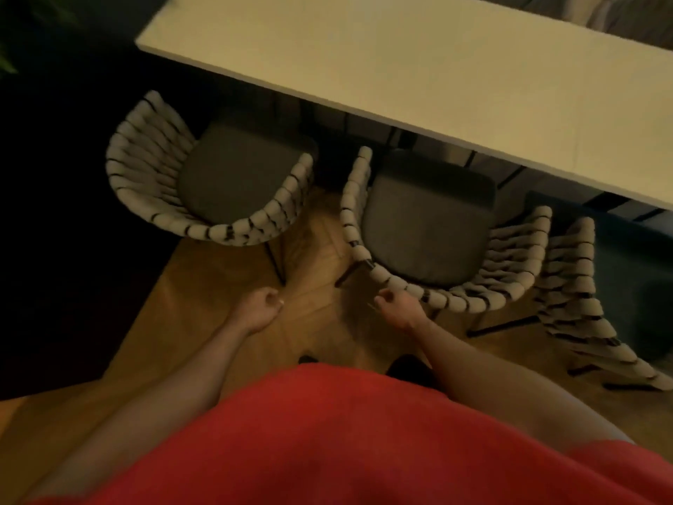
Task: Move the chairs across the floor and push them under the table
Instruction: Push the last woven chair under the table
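My right hand (pixel 397 308) is at the back rim of the middle chair (pixel 429 227), fingers curled. Motion blur smears the spot where they meet, so I cannot tell whether I am gripping the woven rim or only close against it. My left hand (pixel 263 304) hangs apart from it over the wooden floor (pixel 320 256), fingers curled in on themselves and holding nothing, clear of both chairs. Both my forearms reach forward and down, bare, from under my red shirt (pixel 327 431), which fills the bottom of the view and hides my legs. Only a dark shoe tip (pixel 408 364) shows past it. The middle chair's grey seat has its front edge in the shadow under the white table (pixel 400 67), its curved back toward me. The left chair (pixel 218 184) stands just beside it, turned a little, its seat front also at the table's edge. To the right, a third chair (pixel 582 286) shows only its woven back, and its seat is out of sight. The table's far corners are cut off, and the floor to my left is too dark to read.
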`<action>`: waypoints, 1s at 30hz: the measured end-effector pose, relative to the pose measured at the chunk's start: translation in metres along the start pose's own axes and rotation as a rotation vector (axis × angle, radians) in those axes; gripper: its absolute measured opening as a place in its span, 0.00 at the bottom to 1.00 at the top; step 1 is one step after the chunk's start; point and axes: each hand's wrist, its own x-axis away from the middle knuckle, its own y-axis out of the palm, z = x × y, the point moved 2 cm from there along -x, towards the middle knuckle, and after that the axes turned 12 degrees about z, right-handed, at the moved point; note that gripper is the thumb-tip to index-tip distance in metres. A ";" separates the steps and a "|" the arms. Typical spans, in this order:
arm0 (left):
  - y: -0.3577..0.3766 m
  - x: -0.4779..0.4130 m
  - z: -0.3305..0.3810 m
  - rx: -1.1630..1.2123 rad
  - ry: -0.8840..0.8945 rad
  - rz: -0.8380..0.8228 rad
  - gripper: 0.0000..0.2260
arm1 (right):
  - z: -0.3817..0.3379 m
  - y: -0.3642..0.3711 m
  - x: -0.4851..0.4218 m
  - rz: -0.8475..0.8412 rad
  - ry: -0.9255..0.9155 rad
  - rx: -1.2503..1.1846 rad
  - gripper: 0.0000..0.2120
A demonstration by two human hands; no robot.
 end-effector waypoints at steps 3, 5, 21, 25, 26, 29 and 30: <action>-0.049 -0.021 -0.014 0.049 -0.024 0.059 0.17 | -0.064 0.013 -0.007 -0.020 -0.054 0.012 0.16; -0.072 -0.037 -0.021 0.096 -0.032 0.079 0.15 | -0.100 0.019 -0.016 -0.012 -0.094 0.041 0.19; -0.213 -0.180 -0.052 0.136 -0.201 0.204 0.11 | -0.255 0.065 -0.181 -0.118 0.078 -0.171 0.21; -0.253 -0.227 -0.055 0.095 -0.237 0.264 0.15 | -0.264 0.082 -0.224 -0.116 0.129 -0.160 0.32; -0.261 -0.238 -0.055 0.078 -0.230 0.277 0.17 | -0.275 0.078 -0.222 -0.100 0.144 -0.174 0.32; -0.291 -0.273 -0.058 -0.001 -0.224 0.333 0.23 | -0.304 0.078 -0.222 -0.060 0.208 -0.204 0.34; -0.300 -0.287 -0.064 -0.047 -0.225 0.353 0.26 | -0.310 0.081 -0.223 -0.058 0.233 -0.211 0.35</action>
